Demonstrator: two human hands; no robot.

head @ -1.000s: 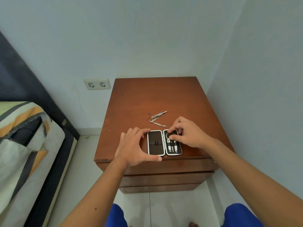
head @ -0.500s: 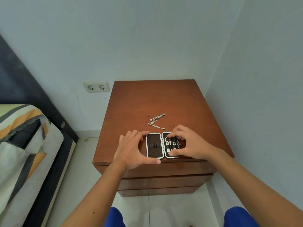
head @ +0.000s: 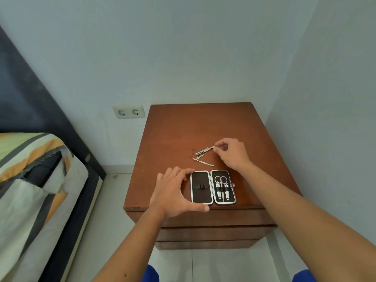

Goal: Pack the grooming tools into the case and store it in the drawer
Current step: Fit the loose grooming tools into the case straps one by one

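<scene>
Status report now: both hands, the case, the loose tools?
Left hand bracing open case. Right hand pinching end of a loose tool. Scissors seated in case. Nothing in the way.

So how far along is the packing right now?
Partly done: scissors and two more tools sit strapped in the open case. In hand: the right hand pinches one of the loose metal tools; the left hand steadies the case. Left: remaining tools, closing, then a drawer.

Two bare arms with no sleeves. The left hand (head: 173, 192) and right hand (head: 232, 154) wear no rings or gloves. Blue shorts (head: 151, 273) cover both legs at the bottom.
</scene>
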